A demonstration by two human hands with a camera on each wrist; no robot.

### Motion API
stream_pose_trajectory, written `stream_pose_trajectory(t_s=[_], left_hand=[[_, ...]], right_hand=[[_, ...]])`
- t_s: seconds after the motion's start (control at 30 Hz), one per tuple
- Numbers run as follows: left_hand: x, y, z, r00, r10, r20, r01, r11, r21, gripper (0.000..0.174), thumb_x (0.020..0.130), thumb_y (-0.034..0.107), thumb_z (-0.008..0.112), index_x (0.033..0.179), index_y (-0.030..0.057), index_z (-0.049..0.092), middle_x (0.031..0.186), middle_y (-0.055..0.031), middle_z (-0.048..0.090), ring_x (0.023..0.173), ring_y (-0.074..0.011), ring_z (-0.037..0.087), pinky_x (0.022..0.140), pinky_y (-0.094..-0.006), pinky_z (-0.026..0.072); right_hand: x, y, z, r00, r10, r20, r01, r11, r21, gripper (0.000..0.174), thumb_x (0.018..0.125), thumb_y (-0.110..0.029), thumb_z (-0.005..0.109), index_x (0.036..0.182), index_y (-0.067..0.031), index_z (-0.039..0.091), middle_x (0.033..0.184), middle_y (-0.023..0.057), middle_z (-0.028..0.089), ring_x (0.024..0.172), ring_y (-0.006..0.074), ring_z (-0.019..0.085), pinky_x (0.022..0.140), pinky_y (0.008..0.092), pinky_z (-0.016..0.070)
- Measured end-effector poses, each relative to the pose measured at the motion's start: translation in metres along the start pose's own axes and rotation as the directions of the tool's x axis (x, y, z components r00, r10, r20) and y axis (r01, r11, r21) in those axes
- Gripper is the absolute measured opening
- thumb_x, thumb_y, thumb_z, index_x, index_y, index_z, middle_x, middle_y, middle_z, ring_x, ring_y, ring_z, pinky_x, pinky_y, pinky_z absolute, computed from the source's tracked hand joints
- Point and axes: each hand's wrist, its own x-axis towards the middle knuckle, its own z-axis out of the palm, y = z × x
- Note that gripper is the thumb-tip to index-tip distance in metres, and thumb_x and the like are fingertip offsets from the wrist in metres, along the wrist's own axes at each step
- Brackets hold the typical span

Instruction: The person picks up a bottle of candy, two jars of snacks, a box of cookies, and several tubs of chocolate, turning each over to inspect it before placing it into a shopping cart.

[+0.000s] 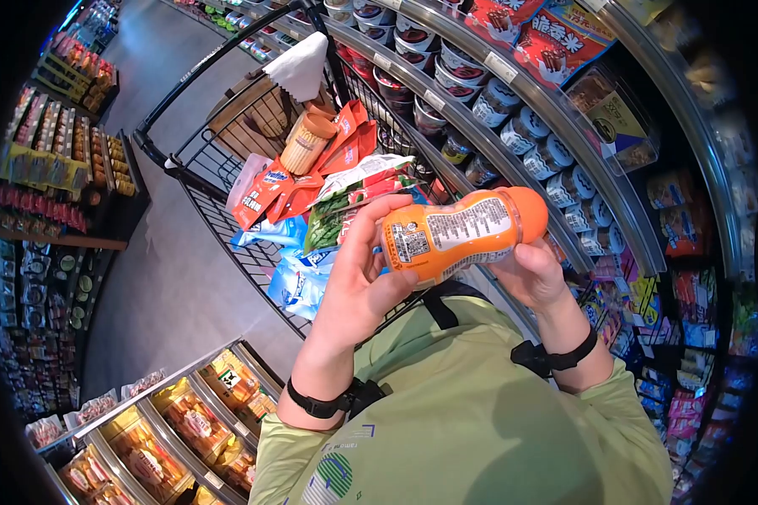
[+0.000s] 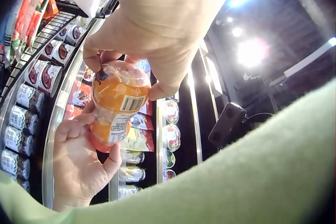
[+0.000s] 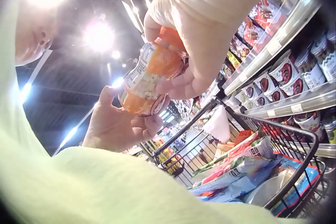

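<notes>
An orange plastic bottle (image 1: 459,233) with a rounded orange cap (image 1: 526,215) lies nearly level between both hands, its printed back label and QR code facing up. The left hand (image 1: 358,273) grips its base end, thumb on the near side and fingers round the far side. At the cap end the right hand (image 1: 531,273) holds it from below, thumb up by the neck. In the left wrist view the bottle (image 2: 118,103) shows a barcode near its base. The right wrist view shows the same bottle (image 3: 152,74) with fingers of both hands round it.
Beyond the hands stands a black wire shopping cart (image 1: 227,220) holding red packets (image 1: 282,194), a tan canister (image 1: 307,143), blue bags (image 1: 299,282) and a white cloth (image 1: 299,69). Shelves with tubs (image 1: 459,71) and jars line the right. Packaged food fills a display case (image 1: 181,417) at lower left.
</notes>
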Motion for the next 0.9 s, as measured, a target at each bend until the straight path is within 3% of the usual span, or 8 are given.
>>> stream_pose_trajectory(t_s=[0.33,0.9], left_hand=[[-0.0012,-0.0015,0.002,1.0,0.023,0.008,-0.023,1.0,0.014,0.068,0.074,-0.001,0.06,0.137,0.001,0.033,0.127,-0.0113,0.049,0.119,-0.0182,0.051,0.099,-0.0328,0.0446],[-0.0018,-0.0023,0.0091,1.0,0.004,-0.01,-0.004,1.0,0.004,0.067,0.074,-0.005,0.058,0.136,0.0014,0.033,0.128,-0.0117,0.048,0.119,-0.0184,0.051,0.1,-0.0332,0.0446]], right_hand=[[-0.0045,0.0,-0.0005,1.0,-0.005,-0.001,0.005,1.0,0.009,0.076,0.084,-0.027,0.061,0.147,-0.0058,0.023,0.14,0.0106,0.042,0.123,0.0236,0.047,0.096,0.0428,0.0425],[-0.0095,-0.0005,-0.0053,1.0,0.004,-0.002,-0.004,1.0,0.013,0.082,0.085,-0.029,0.06,0.15,-0.0058,0.015,0.14,0.0107,0.041,0.12,0.0227,0.048,0.094,0.0429,0.0431]])
